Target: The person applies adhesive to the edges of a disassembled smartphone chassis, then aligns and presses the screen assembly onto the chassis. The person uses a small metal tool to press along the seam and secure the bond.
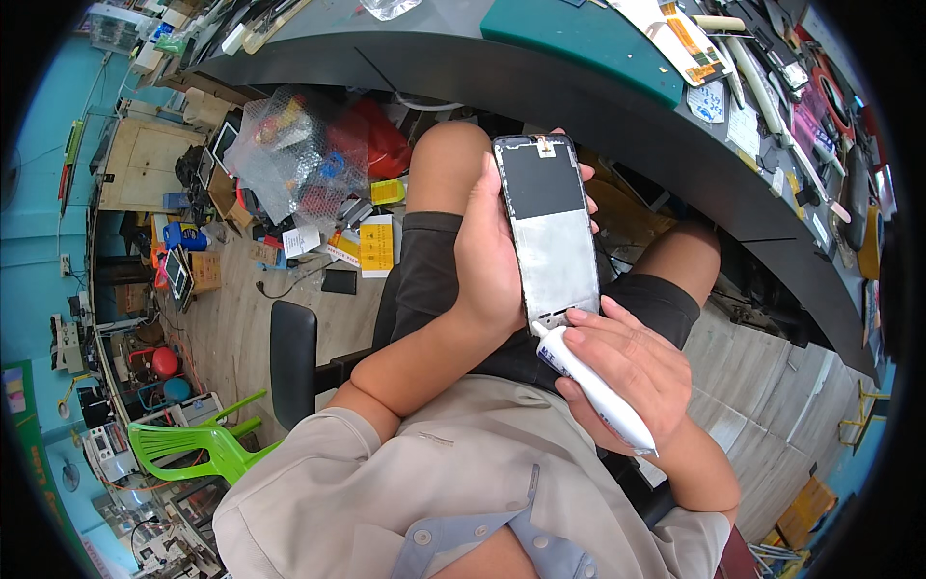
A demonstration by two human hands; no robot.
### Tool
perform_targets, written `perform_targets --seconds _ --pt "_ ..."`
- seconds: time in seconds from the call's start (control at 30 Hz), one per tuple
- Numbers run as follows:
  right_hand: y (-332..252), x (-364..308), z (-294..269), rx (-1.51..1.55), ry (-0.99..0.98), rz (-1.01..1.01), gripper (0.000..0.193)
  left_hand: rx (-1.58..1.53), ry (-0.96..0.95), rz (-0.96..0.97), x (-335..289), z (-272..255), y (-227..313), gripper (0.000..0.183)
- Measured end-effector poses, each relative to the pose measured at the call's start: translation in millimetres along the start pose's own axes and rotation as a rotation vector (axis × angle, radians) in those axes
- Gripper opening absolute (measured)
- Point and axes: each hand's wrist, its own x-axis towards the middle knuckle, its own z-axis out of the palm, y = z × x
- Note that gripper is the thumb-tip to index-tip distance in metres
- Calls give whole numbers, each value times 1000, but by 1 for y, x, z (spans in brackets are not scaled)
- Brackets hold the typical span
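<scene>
above a seated person's lap, the left hand (490,256) grips a phone-sized panel (555,261), thumb along its left edge and fingertips showing past its right edge. the panel, tilted slightly, is held off the desk (405,50), between the knees and near the shirt (463,434); its upper part is dark, its lower part silvery, with a small pale tab at the top end.

at the panel's lower end, the right hand (637,372) is closed around a white tube (596,394), its nozzle aimed at the lower left corner; whether the tip touches cannot be told. fingertips of the same hand overlap the panel's lower edge.

beyond the knees curves the dark desk, bearing a green mat (579,46), with tools and small parts crowded to the right. on the left, bubble wrap (299,145) lies beside a red bag (378,137), near a yellow box (388,191) on the wood-look floor (338,323). a black armrest (293,357) stands by the left elbow, a green chair (198,449) farther left.
</scene>
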Motion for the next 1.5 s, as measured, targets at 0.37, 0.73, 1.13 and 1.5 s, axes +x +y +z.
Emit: perform_targets --seconds 0.37,0.73,1.13,1.5 --pt "-1 1 0 9 -5 1 43 -10 18 10 2 0 0 68" --pt "-1 0 0 9 -14 2 43 -1 4 5 3 -2 2 63" --pt "-2 0 0 -3 -14 -1 43 -11 33 18 5 -2 2 67" --pt "-2 0 1 -5 -22 2 43 -7 41 32 5 -3 4 66"
